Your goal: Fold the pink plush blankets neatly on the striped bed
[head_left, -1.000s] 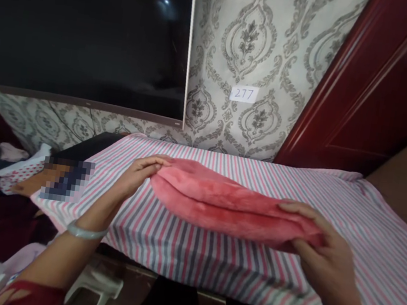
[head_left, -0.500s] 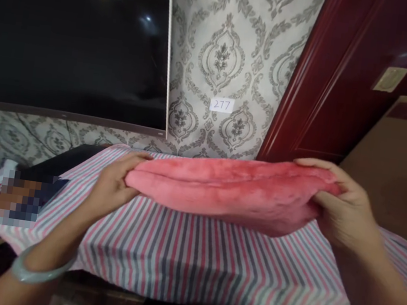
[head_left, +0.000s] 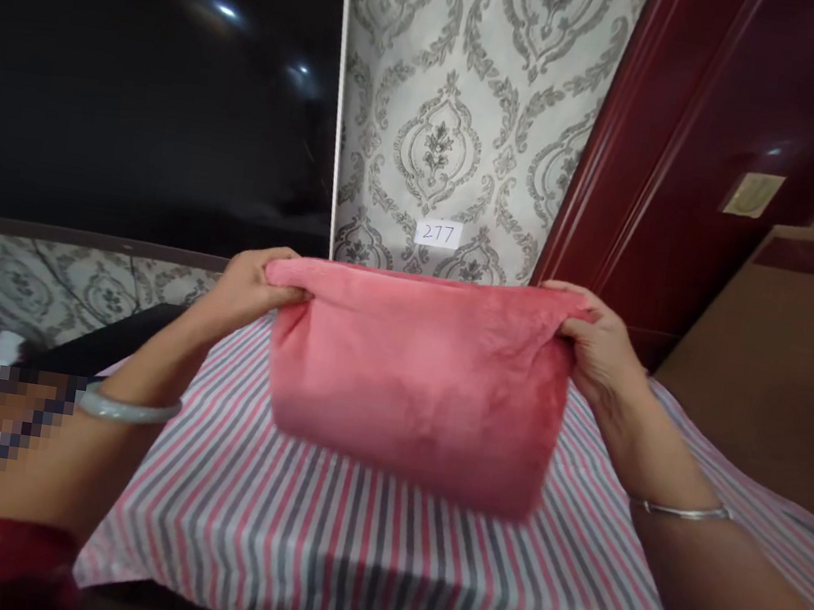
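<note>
A folded pink plush cloth [head_left: 419, 377] hangs between my hands above the striped tablecloth [head_left: 345, 529]. My left hand [head_left: 259, 279] pinches its upper left corner, thumb in front and fingers behind. At the upper right corner, my right hand [head_left: 591, 341] grips it the same way, with the fabric bunched by the thumb. The cloth's front face hangs down, its lower edge slightly blurred and lower on the right. Whether that edge touches the tablecloth I cannot tell.
A large dark television [head_left: 143, 76] fills the upper left. Behind the table stands a patterned wall with a paper label [head_left: 438, 234] reading 277. To the right are a dark red door [head_left: 706, 115] and a cardboard box [head_left: 784, 368]. A partly pixelated person [head_left: 13, 411] is at left.
The cloth has gone from a flat, edge-on bundle to hanging with its broad face toward me. Both hands are higher, and my right hand has moved left, closer to my left hand.
</note>
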A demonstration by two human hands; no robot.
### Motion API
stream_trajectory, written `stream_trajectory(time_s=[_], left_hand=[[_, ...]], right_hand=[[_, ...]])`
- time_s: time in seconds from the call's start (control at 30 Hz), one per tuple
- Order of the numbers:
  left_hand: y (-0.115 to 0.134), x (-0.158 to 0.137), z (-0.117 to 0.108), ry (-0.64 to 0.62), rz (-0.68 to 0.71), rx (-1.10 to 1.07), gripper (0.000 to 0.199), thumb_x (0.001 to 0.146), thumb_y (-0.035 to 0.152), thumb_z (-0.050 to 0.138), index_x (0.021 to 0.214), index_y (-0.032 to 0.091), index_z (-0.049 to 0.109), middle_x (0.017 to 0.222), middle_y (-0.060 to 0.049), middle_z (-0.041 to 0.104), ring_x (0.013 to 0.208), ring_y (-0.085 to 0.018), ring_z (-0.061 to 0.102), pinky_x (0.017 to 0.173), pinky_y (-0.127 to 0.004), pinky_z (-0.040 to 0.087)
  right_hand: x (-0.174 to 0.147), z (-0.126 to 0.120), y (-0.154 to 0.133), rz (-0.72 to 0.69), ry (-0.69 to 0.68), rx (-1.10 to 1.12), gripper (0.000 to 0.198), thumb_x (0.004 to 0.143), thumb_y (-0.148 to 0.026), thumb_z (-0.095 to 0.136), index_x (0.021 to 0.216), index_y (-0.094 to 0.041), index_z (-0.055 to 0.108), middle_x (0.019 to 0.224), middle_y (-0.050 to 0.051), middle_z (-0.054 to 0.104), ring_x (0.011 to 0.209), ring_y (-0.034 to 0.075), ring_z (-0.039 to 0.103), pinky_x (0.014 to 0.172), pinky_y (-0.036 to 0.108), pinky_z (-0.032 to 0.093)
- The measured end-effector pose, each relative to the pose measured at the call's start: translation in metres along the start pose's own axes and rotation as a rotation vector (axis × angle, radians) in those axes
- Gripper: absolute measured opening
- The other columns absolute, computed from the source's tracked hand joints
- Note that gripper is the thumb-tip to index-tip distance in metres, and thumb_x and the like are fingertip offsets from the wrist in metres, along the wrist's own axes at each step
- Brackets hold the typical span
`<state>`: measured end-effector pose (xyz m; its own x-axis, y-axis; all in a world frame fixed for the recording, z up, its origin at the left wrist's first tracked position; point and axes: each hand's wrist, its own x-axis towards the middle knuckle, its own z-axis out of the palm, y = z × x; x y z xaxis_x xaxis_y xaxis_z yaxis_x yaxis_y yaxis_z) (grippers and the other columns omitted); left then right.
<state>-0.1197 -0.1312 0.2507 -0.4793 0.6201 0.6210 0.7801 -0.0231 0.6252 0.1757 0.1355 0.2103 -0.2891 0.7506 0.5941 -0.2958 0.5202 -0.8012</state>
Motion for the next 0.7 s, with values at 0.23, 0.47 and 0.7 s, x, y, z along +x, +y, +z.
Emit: stream_trajectory(time_s=[0.23,0.47,0.7], left_hand=[[-0.064,-0.086,0.027,0.034,0.505,0.297,0.032,0.075,0.021,0.056,0.106,0.020,0.063,0.113,-0.008,0.067,0.109,-0.027,0.062,0.096,-0.039,0.051],[-0.148,-0.216,0.056,-0.374,0.429,0.381,0.054,0.083,0.009,0.045,0.135,0.022,0.052,0.138,-0.012,0.057,0.125,-0.023,0.057,0.098,-0.034,0.052],[-0.117,-0.201,0.069,-0.129,-0.158,0.104,0.034,0.088,0.045,0.054,0.106,0.019,0.065,0.087,-0.004,0.068,0.068,-0.017,0.062,0.061,-0.028,0.051]], right_hand=[[-0.063,-0.029,0.033,-0.562,0.001,-0.600,0.043,0.070,-0.008,0.051,0.106,-0.024,0.067,0.107,0.005,0.069,0.105,0.024,0.063,0.095,0.043,0.050],[-0.206,-0.081,0.154,-0.428,-0.532,-0.779,0.053,0.089,-0.011,0.043,0.137,-0.028,0.056,0.136,0.008,0.062,0.126,0.025,0.057,0.101,0.045,0.049],[-0.209,-0.067,0.142,0.062,-0.092,-0.630,0.035,0.094,-0.041,0.049,0.118,-0.023,0.067,0.115,0.010,0.071,0.101,0.024,0.067,0.083,0.037,0.055]])
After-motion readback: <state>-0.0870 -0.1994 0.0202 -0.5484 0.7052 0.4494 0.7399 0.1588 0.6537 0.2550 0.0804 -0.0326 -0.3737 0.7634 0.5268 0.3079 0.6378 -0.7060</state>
